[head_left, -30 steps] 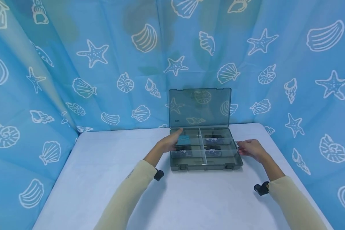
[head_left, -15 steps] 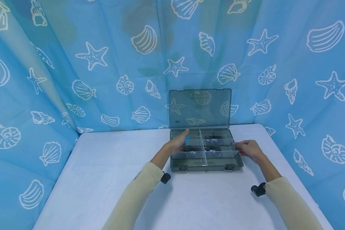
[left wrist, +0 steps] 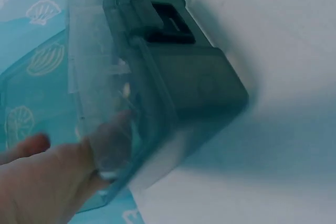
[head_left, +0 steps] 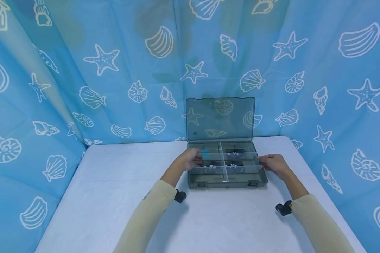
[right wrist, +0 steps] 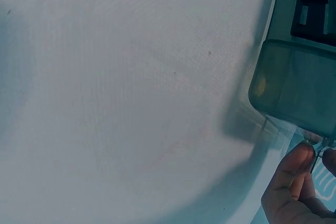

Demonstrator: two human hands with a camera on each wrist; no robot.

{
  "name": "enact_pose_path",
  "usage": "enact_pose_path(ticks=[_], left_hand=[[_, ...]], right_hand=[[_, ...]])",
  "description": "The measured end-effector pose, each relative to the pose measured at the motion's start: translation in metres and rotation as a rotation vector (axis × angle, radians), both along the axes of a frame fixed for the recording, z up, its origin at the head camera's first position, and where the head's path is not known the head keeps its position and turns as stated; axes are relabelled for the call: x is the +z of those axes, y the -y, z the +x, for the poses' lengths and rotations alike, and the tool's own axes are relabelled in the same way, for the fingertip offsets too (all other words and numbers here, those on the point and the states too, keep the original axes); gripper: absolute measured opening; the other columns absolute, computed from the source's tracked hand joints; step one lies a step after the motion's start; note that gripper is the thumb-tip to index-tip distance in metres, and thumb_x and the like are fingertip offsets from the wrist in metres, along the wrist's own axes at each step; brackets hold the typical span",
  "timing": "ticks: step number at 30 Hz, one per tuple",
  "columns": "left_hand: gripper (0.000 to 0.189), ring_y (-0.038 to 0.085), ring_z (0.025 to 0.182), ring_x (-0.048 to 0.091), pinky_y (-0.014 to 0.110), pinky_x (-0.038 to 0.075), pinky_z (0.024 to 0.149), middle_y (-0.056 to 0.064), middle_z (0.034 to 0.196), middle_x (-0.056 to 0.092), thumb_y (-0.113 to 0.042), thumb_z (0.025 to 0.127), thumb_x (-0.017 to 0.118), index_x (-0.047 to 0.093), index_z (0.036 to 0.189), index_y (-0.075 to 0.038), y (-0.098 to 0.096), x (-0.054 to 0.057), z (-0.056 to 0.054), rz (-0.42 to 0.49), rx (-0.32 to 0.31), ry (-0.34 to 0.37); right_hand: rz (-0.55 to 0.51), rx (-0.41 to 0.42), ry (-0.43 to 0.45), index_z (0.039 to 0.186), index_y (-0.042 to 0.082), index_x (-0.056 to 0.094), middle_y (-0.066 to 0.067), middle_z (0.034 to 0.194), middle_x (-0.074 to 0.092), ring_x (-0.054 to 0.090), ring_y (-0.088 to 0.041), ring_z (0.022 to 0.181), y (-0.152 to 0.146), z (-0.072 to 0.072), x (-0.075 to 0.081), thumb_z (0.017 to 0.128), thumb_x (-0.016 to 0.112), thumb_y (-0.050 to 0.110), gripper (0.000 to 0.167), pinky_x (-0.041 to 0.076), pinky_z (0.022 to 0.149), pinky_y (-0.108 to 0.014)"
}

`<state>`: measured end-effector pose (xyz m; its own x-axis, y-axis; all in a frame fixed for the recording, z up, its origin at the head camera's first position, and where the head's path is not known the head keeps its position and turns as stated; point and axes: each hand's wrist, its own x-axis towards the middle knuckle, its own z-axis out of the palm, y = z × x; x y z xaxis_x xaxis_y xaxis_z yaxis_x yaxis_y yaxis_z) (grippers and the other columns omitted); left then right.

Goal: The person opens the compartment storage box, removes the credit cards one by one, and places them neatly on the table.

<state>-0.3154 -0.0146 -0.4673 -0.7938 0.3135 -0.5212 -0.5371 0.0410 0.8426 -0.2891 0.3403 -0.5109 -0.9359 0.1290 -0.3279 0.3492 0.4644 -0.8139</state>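
A smoky grey plastic compartment box (head_left: pixel 209 184) stands with its lid (head_left: pixel 220 119) raised, and clear dividers split its inside. Dark packs printed "Vip" lie in it: one in the left middle compartment (head_left: pixel 213 167), one right of that (head_left: pixel 234 167), another behind (head_left: pixel 235 154). A turquoise piece (head_left: pixel 204 154) is at the back left. My left hand (head_left: pixel 190 159) reaches over the left wall, fingertips beside the left pack; the left wrist view shows its thumb apart from the fingers. My right hand (head_left: pixel 273 163) pinches the box's right edge between thumb and fingers.
The box sits near the back of a white-covered table (head_left: pixel 114 196). Directly behind rises a blue shell-patterned curtain (head_left: pixel 133 63), close to the raised lid. More curtain hangs along both sides. A black wrist camera (head_left: pixel 284 208) sits on the right sleeve.
The left pack has slid right, toward the lengthwise divider. My left hand went right into the compartment, then drew back left a little. The right hand stays at the box's right edge.
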Motion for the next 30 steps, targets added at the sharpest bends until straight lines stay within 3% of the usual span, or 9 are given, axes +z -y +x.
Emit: enact_pose_path(ticks=[2,4,7,10,13,19,24,27,30], left_hand=[[0.037,0.033,0.109,0.056,0.044,0.044,0.104,0.024,0.12,0.053,-0.005,0.1,0.045,0.043,0.132,0.013,0.0,-0.005,0.0,-0.021,0.005,-0.031],[0.028,0.027,0.099,0.06,0.039,0.051,0.096,0.018,0.11,0.057,0.002,0.096,0.051,0.052,0.122,0.013,-0.002,-0.01,0.002,-0.11,-0.035,-0.115],[0.026,0.024,0.094,0.064,0.035,0.056,0.082,0.013,0.106,0.065,0.001,0.09,0.065,0.064,0.115,0.008,-0.007,-0.016,0.005,-0.359,-0.113,-0.346],[0.005,0.018,0.082,0.065,0.031,0.057,0.072,0.006,0.089,0.071,-0.004,0.085,0.073,0.076,0.089,-0.003,-0.011,-0.018,0.008,-0.616,-0.174,-0.561],[0.003,0.015,0.075,0.065,0.028,0.056,0.066,0.002,0.081,0.072,-0.008,0.084,0.076,0.077,0.081,-0.007,-0.012,-0.019,0.01,-0.726,-0.19,-0.673],[0.006,0.009,0.067,0.063,0.024,0.052,0.058,-0.001,0.08,0.072,-0.015,0.087,0.075,0.078,0.087,-0.01,-0.002,-0.013,0.009,-0.727,-0.153,-0.741],[0.009,0.011,0.075,0.067,0.024,0.054,0.062,0.002,0.093,0.073,-0.016,0.09,0.072,0.078,0.094,-0.012,0.021,-0.002,-0.001,-0.656,-0.033,-0.779],[0.011,0.014,0.082,0.067,0.026,0.056,0.066,0.003,0.099,0.073,-0.017,0.092,0.07,0.078,0.098,-0.013,0.04,0.004,-0.008,-0.581,0.064,-0.753],[0.014,0.018,0.086,0.068,0.028,0.058,0.069,0.006,0.098,0.072,-0.015,0.091,0.07,0.076,0.102,-0.008,0.061,0.008,-0.013,-0.446,0.186,-0.657]], right_hand=[[0.002,-0.002,0.001,0.125,-0.01,0.051,-0.017,0.109,0.057,0.058,-0.022,0.089,0.0,0.001,0.0,0.1,0.055,0.031,0.049,0.055,0.077,-0.027],[0.005,-0.007,0.003,0.126,-0.01,0.051,-0.017,0.11,0.056,0.058,-0.022,0.089,0.0,0.001,0.0,0.1,0.056,0.031,0.049,0.055,0.077,-0.027],[0.01,-0.014,0.007,0.126,-0.011,0.05,-0.018,0.111,0.056,0.058,-0.022,0.09,0.001,0.001,0.0,0.1,0.056,0.032,0.05,0.055,0.078,-0.028],[0.011,-0.019,0.01,0.127,-0.011,0.049,-0.019,0.113,0.056,0.059,-0.023,0.091,0.002,0.001,0.002,0.1,0.056,0.032,0.051,0.055,0.08,-0.029],[0.01,-0.019,0.009,0.128,-0.011,0.049,-0.02,0.115,0.055,0.059,-0.023,0.093,0.002,0.001,0.003,0.1,0.056,0.032,0.051,0.055,0.081,-0.029],[0.018,-0.03,0.018,0.128,-0.009,0.05,-0.02,0.114,0.055,0.058,-0.023,0.091,0.004,-0.001,0.001,0.1,0.056,0.032,0.05,0.055,0.078,-0.027],[0.04,-0.007,-0.005,0.127,-0.01,0.051,-0.021,0.115,0.055,0.06,-0.023,0.091,0.002,-0.002,0.0,0.099,0.057,0.032,0.051,0.056,0.08,-0.031],[0.066,-0.001,-0.021,0.127,-0.011,0.051,-0.022,0.115,0.056,0.061,-0.023,0.091,0.0,-0.003,0.0,0.099,0.057,0.032,0.052,0.056,0.081,-0.033],[0.079,-0.007,-0.018,0.127,-0.011,0.051,-0.021,0.115,0.056,0.061,-0.023,0.09,-0.001,-0.003,-0.001,0.098,0.058,0.033,0.053,0.056,0.08,-0.032]])
